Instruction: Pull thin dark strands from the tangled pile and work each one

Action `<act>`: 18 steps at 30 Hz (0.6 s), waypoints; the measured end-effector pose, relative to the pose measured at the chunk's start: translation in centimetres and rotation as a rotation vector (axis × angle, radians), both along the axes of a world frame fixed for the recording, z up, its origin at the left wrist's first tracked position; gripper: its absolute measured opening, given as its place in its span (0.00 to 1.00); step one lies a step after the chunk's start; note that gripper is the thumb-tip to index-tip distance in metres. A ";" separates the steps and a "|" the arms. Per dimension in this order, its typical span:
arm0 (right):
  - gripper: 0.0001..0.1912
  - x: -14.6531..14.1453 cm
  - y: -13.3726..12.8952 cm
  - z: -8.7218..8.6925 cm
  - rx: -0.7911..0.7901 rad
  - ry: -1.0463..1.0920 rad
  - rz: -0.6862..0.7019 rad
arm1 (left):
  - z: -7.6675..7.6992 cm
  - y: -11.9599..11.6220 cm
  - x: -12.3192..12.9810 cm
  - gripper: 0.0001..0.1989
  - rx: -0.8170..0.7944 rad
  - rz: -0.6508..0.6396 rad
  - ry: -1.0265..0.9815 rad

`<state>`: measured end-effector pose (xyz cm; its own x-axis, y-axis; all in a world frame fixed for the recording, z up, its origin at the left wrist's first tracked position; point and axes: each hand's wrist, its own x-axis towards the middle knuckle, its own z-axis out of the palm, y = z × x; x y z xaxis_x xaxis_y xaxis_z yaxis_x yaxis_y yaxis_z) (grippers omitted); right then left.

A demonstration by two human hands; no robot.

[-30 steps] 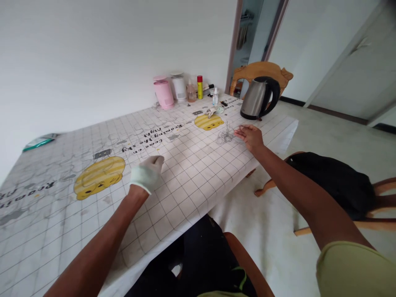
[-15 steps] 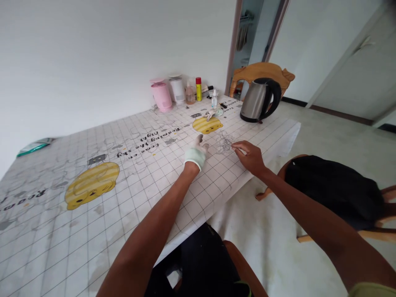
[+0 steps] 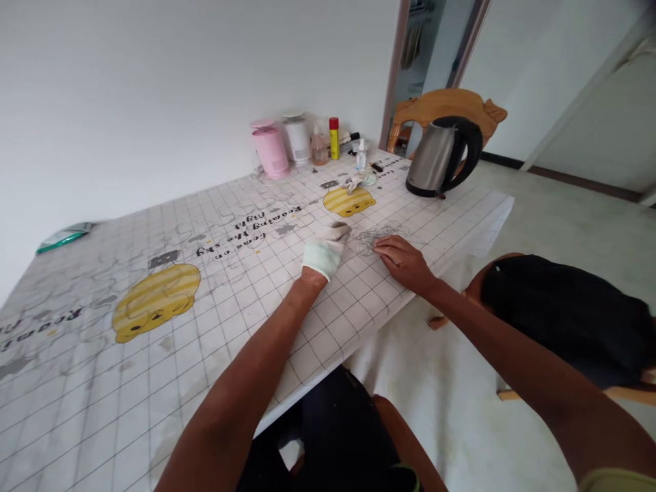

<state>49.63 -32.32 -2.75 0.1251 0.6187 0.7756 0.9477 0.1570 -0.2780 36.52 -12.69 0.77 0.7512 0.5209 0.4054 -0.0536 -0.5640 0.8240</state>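
A loose tangle of thin dark thread or wire (image 3: 376, 238) lies on the gridded white tablecloth (image 3: 287, 307). My right hand (image 3: 404, 263), bare, is closed with its fingertips pinching the near right edge of the tangle. My left hand (image 3: 326, 247) wears a white and pale green glove and rests just left of it. Its fingers are drawn together, pointing toward the tangle; whatever is between them is too small to make out. A crumpled white glove (image 3: 359, 180) lies beyond the tangle, beside a printed yellow bear.
A steel kettle (image 3: 433, 160) stands at the right end of the table. Along the wall are a pink container (image 3: 270, 152), a white container (image 3: 296, 139), a yellow can (image 3: 334, 140) and small bottles. A green-edged packet (image 3: 64, 237) lies far left. Wooden chairs stand nearby, one holding black cloth (image 3: 564, 314).
My left hand's fingers, spread before, have come together. My right hand has moved slightly left and down into the tangle's edge. The view has shifted a little.
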 end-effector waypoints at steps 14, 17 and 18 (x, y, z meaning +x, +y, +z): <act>0.11 -1.7 0.6 0.4 -0.057 0.190 0.002 | -0.4 1.1 -1.2 0.20 -0.040 0.156 0.417; 0.09 -2.4 0.8 1.7 -0.033 0.553 -0.129 | -0.2 1.0 -1.7 0.22 -0.070 0.081 0.303; 0.09 -2.6 1.1 2.3 -0.037 0.666 -0.136 | -0.2 0.9 -2.0 0.22 -0.083 0.051 0.260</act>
